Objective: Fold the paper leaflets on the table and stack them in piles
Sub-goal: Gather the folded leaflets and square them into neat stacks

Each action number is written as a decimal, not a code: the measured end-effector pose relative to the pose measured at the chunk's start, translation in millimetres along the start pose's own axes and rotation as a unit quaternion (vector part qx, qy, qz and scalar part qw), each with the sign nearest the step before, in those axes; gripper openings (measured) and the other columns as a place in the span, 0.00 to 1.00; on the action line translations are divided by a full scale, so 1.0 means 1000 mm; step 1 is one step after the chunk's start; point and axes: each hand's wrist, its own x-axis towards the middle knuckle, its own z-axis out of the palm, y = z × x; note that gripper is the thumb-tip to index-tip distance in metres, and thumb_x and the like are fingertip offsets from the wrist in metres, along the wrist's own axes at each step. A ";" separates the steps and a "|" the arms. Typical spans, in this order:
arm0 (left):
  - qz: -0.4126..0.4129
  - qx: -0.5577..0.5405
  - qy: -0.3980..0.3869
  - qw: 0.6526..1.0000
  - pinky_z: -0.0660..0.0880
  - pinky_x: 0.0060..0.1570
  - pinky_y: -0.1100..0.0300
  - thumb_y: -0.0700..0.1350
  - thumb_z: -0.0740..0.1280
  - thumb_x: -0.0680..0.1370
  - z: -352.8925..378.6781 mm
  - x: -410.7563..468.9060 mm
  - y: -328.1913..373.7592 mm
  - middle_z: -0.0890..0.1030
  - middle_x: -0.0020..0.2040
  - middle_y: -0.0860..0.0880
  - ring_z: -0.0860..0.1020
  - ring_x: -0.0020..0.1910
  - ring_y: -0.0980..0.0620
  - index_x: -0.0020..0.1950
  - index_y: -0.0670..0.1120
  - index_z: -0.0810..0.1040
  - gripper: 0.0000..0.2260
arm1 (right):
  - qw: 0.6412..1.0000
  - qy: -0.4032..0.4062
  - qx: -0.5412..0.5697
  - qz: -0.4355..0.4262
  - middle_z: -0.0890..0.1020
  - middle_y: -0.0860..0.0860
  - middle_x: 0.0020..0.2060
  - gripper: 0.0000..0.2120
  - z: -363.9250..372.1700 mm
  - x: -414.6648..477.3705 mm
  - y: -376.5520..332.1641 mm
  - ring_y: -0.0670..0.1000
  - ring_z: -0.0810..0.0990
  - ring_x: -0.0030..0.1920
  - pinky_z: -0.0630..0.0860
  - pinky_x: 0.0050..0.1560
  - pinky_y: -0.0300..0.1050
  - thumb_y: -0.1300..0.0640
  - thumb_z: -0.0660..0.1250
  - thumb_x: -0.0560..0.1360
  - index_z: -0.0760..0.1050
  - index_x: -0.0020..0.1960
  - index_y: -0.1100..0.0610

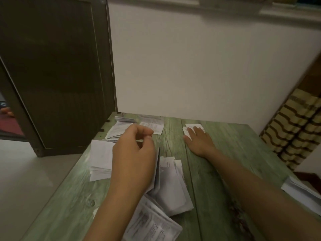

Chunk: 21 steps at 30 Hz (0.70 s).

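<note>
While the right hand (199, 140) lies flat in the upper centre-right of the frame, its straight fingers press on a small folded pile (199, 126) near the far edge of the green wooden table (225, 171). The left hand (133, 150), centre-left, is lifted above the table with its fingers loosely curled towards the thumb; no paper is seen between them. Leaflets lie in several groups. A white stack (100, 153) sits at the table's left edge, just left of the left hand. A fanned stack (116, 129) and a flat printed sheet (154, 126) lie beyond that hand, towards the far left corner. A loose heap (172, 185) occupies the centre, partly under the left wrist. Printed leaflets (152, 223) overlap at bottom centre, and another stack (300, 190) hangs at the right edge. A dark door (52, 66) fills the upper left; a pale wall (191, 66) stands behind the table.
</note>
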 end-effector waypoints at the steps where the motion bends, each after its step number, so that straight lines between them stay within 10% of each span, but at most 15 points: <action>1: -0.008 0.003 0.000 1.000 0.76 0.46 0.57 0.39 0.61 0.78 0.000 0.001 -0.002 0.78 0.43 0.56 0.78 0.45 0.53 0.44 0.51 0.75 0.08 | 1.000 0.003 -0.006 0.005 0.48 0.56 0.77 0.27 -0.001 0.000 -0.002 0.55 0.46 0.76 0.44 0.75 0.52 0.44 0.42 0.81 0.47 0.77 0.53; 7: -0.054 -0.017 -0.005 0.998 0.77 0.50 0.53 0.40 0.61 0.78 -0.006 -0.006 -0.001 0.79 0.44 0.54 0.79 0.46 0.52 0.44 0.51 0.75 0.08 | 0.992 0.029 0.069 0.104 0.51 0.58 0.76 0.32 -0.002 -0.009 -0.016 0.58 0.49 0.75 0.46 0.74 0.53 0.43 0.47 0.80 0.45 0.76 0.60; 15: -0.035 -0.136 0.039 0.989 0.73 0.37 0.63 0.41 0.60 0.79 -0.043 -0.007 0.035 0.81 0.42 0.52 0.79 0.39 0.55 0.44 0.49 0.77 0.08 | 0.900 0.165 0.379 0.140 0.77 0.60 0.59 0.15 -0.036 -0.015 -0.007 0.59 0.75 0.57 0.68 0.50 0.43 0.56 0.56 0.80 0.74 0.60 0.63; 21: -0.084 -0.179 0.053 0.979 0.73 0.37 0.60 0.39 0.59 0.79 -0.058 -0.004 0.039 0.82 0.42 0.49 0.79 0.40 0.52 0.43 0.47 0.77 0.09 | 0.866 0.221 0.428 0.133 0.77 0.58 0.62 0.16 -0.061 -0.019 0.012 0.56 0.74 0.62 0.66 0.56 0.39 0.68 0.54 0.78 0.76 0.60 0.64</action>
